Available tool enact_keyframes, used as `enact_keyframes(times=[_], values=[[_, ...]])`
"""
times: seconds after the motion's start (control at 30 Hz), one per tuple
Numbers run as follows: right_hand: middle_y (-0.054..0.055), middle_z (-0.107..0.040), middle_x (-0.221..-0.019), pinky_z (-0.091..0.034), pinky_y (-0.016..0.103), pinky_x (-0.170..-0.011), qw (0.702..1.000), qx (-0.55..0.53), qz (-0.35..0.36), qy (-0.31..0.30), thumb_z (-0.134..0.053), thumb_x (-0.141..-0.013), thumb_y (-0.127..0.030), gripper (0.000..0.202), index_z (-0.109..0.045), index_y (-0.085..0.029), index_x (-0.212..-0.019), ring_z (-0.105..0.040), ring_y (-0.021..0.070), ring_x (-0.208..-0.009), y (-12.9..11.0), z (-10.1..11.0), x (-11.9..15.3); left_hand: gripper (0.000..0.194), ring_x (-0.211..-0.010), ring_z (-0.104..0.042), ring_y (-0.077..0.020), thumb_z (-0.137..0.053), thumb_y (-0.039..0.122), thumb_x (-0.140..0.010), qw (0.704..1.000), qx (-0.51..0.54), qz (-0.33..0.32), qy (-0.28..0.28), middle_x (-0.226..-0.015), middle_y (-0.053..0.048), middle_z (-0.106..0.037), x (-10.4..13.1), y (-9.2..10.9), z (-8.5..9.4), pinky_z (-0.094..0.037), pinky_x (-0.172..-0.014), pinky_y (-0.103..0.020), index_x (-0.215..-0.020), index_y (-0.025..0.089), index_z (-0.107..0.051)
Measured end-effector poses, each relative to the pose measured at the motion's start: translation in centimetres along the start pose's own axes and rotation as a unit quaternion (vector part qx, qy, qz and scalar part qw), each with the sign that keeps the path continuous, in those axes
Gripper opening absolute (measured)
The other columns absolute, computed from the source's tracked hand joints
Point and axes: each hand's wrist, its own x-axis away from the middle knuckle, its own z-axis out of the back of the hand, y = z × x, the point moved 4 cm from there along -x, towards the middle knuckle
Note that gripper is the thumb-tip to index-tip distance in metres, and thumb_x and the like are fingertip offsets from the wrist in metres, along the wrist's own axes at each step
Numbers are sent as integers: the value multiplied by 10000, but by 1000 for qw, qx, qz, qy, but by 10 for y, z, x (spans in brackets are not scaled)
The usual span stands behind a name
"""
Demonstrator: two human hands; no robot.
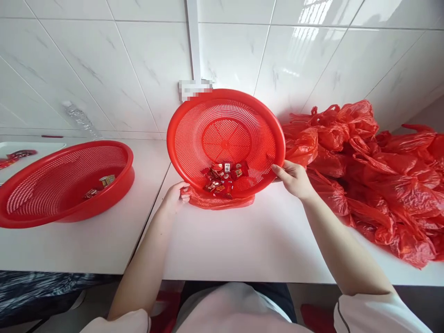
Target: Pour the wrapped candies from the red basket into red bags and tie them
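Note:
A round red plastic colander (225,97) is tilted up toward me above the table. Several small red wrapped candies (225,175) lie together along its low side. My right hand (294,178) is closed around the colander's right rim, thumb on the inner face. Just under the lower left rim, my left hand (176,196) has its fingers closed on a red plastic bag (222,202). That bag lies beneath the colander, and most of it is hidden by the rim.
Another red colander (97,203) with a few wrapped pieces stands tilted at left, beside a white tray (41,145). Filled red plastic bags (385,180) are heaped at right. A clear plastic bottle (81,119) is near the tiled wall (138,64). A seam crosses the white table (270,240).

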Motion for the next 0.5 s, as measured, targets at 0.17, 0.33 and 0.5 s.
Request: enact_keyframes(times=[0.17, 0.33, 0.5], values=[[54, -718, -903, -635, 415, -690, 999, 13, 30, 8, -614, -855, -562, 407, -700, -210, -1041, -709, 245, -781, 0, -1, 2, 158, -346, -268, 3, -646, 117, -644, 1000, 14, 18, -19, -530, 104, -345, 0, -8, 2, -217, -342, -148, -703, 160, -506], [65, -677, -879, -591, 418, -764, 975, 171, 138, 23, -549, -912, -489, 298, -679, -221, -931, -675, 248, -811, -3, 2, 8, 201, -348, -285, -1, -636, 131, -667, 999, 32, 18, -17, -529, 108, -345, -4, -11, 6, -231, -355, -150, -866, 141, -610], [79, -698, -925, -559, 403, -795, 936, 261, 234, 13, -559, -910, -385, 188, -653, -229, -862, -661, 238, -810, -3, 5, 19, 143, -372, -318, -2, -636, 122, -655, 999, 47, 5, -27, -534, 92, -394, -7, -12, 7, -240, -365, -145, -718, 153, -511]])
